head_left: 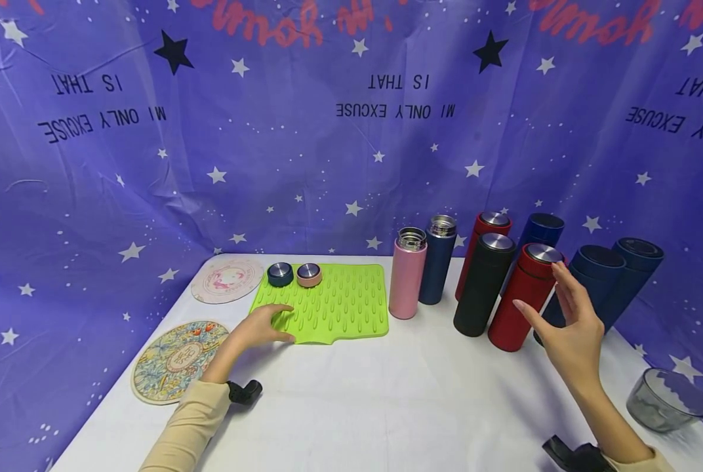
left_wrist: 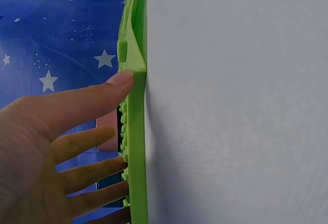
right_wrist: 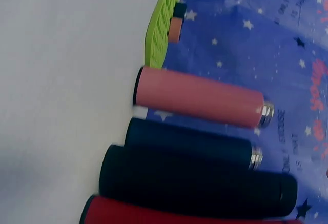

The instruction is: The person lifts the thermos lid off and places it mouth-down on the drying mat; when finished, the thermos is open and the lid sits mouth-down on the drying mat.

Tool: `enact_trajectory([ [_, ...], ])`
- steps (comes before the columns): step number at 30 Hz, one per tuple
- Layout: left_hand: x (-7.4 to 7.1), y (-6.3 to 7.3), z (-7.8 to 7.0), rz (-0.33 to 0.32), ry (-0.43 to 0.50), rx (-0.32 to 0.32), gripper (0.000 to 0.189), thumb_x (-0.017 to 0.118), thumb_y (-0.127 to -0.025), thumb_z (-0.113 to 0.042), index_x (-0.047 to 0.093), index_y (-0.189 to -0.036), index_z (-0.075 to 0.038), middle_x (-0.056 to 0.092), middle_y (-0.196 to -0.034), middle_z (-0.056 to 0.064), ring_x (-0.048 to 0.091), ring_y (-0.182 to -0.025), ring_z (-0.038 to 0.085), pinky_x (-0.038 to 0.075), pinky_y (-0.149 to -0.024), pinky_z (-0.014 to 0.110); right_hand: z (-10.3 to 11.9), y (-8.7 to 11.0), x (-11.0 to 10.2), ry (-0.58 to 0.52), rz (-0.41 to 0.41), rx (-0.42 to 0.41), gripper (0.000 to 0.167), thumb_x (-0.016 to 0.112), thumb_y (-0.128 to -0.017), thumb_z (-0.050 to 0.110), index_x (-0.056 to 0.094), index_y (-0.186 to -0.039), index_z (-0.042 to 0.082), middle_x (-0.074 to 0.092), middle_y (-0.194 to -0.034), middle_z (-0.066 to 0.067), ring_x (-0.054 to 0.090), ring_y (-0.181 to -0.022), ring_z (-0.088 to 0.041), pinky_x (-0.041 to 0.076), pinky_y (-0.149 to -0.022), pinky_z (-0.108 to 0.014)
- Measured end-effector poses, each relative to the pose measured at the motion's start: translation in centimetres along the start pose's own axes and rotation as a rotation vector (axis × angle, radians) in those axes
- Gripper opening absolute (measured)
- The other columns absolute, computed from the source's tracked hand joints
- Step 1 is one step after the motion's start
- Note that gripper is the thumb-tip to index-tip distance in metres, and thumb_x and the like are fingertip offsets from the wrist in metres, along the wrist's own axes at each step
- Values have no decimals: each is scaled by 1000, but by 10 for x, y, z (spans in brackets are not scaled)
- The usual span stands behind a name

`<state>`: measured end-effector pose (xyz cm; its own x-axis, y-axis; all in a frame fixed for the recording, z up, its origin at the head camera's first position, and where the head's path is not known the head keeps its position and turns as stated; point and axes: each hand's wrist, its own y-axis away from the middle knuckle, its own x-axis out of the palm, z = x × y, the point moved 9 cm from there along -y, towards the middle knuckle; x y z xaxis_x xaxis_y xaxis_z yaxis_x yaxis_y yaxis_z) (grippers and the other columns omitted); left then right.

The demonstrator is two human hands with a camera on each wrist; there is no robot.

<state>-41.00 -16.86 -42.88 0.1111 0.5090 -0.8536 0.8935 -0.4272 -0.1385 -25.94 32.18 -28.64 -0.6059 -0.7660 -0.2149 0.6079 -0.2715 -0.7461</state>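
Nearest, a clear glass bowl stands on the white worktop, to the right of the right grip. That grip has thumb and fingers spread in a wide curve beside the front red bottle, which stands upright just to its left; I cannot tell whether they touch. The left grip is also spread, fingers apart over the lime-green mat, its thumb at the mat's near edge; a patterned round mat lies to its left. Left of the right grip is a black bottle; beyond its right side stand two navy bottles. Farther from the left grip, a navy lid and a pink lid sit on the green mat. Between the grips, farther out, an uncapped pink bottle and an uncapped navy bottle stand upright.
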Motion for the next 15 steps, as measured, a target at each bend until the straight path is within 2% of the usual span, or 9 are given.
enact_trajectory([
  [7, 1, 1, -1, 1, -6, 9, 72, 85, -73, -28, 55, -129, 6, 56, -129, 26, 47, -122, 46, 37, -103, 57, -50, -4, -11, 2, -54, 148, 81, 79, -75, -5, 44, -145, 16, 47, -144, -9, 45, -132, -20, 36, -102, -16],
  [15, -1, 2, -5, -5, -12, 17, 71, 84, -74, -27, 55, -129, 7, 55, -129, 26, 47, -122, 46, 37, -104, 57, -92, -3, 0, -90, -28, 332, 84, 76, -80, -2, 34, -150, 22, 41, -149, -6, 40, -135, -18, 35, -106, -21],
])
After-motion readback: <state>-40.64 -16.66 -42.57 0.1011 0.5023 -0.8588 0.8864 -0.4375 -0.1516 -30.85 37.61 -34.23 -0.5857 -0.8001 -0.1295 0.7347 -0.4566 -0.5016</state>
